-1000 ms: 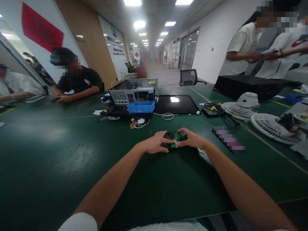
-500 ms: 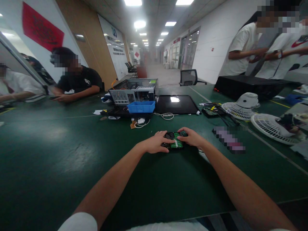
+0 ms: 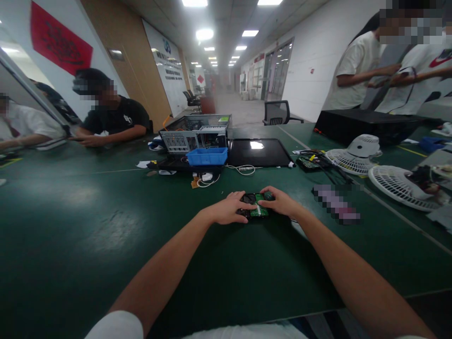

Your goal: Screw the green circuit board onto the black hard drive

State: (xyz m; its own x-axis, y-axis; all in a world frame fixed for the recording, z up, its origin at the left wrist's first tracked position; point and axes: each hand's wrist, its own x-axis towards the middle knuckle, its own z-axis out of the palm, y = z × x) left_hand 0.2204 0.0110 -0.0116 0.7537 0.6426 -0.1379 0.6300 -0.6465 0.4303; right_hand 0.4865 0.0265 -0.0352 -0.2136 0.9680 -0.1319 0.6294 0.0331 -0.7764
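Note:
On the green table top lies a small black device with an exposed green circuit board (image 3: pixel 260 211), a white strip across it. My left hand (image 3: pixel 229 209) grips its left side, with the thumb along the near edge and a finger reaching over the board. From the right, my right hand (image 3: pixel 281 202) holds the device's right end, fingers bent and thumb tip at the board. A dark rounded piece (image 3: pixel 269 195) shows beneath my right fingers; whether it belongs to the device I cannot tell. Below my right wrist a pale object (image 3: pixel 299 228) is partly hidden.
Beyond my hands stand an open computer case (image 3: pixel 197 134), a blue tray (image 3: pixel 207 157) and a flat black panel (image 3: pixel 260 153). To the right are cables, white fan parts (image 3: pixel 353 154), a blurred-out pinkish object (image 3: pixel 337 203) and a black box (image 3: pixel 367 127). Several people are around the table.
My hands and the device stay almost in place. At the right, the standing people's hands have shifted slightly.

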